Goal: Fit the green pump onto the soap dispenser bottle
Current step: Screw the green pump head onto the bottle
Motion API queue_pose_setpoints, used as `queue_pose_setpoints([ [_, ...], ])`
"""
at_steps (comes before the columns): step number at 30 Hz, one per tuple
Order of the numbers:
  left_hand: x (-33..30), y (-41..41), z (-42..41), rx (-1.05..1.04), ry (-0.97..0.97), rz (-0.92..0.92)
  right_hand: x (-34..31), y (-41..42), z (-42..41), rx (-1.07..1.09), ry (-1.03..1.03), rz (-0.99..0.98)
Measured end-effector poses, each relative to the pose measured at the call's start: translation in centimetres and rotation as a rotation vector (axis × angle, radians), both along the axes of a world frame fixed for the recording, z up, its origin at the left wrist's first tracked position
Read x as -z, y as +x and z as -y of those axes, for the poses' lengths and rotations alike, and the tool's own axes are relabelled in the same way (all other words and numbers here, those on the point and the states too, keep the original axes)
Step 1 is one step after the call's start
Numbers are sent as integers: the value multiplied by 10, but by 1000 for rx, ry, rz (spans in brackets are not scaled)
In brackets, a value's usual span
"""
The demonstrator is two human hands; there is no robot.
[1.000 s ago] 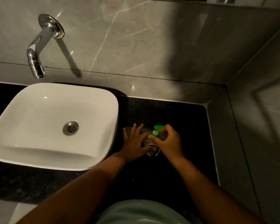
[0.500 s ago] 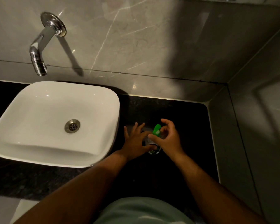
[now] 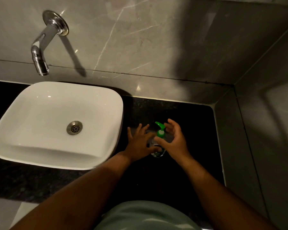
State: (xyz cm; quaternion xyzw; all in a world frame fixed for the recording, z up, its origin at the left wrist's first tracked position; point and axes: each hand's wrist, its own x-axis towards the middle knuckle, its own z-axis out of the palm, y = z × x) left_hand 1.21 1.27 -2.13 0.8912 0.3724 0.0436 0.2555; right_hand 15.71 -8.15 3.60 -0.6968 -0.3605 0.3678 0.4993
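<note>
Right now the soap dispenser bottle (image 3: 157, 151) stands upright on the black countertop (image 3: 181, 113), just to the right of the white sink (image 3: 60, 123) and nearer the person than the sink's back rim. The green pump (image 3: 160, 130) sits on top of the bottle's neck, its spout pointing up and back toward the grey wall (image 3: 156, 39), angled a little toward the sink.

The left hand (image 3: 140, 141) lies between the sink and the bottle, fingers spread and loose, its thumb side pressed against the bottle's body; it steadies the bottle rather than wrapping it. The right hand (image 3: 175, 140) is on the far side of the bottle from the sink, curled open with the fingers apart beside the pump head; its thumb reaches across to the base of the green collar. Whether that thumb actually presses the pump I cannot tell.

A chrome tap (image 3: 40, 52) juts from the wall above the sink's back edge.
</note>
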Motion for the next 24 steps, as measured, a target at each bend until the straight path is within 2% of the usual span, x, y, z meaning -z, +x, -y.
queue_pose_setpoints([
  [2,1,-2,0,-5,14,-5,1,3,3,-20,5,-30],
  [9,1,-1,2,-4,9,-32,0,-1,-2,46,30,70],
  [13,-3,-3,2,-16,-27,-22,6,2,0,-20,22,-93],
  [15,-4,-3,3,-37,-44,-15,6,4,0,2,14,-110],
  [21,-5,-1,5,-36,-98,5,3,-2,-4,73,31,35],
  [24,-6,0,6,-50,-113,16,3,1,-2,-4,13,-76],
])
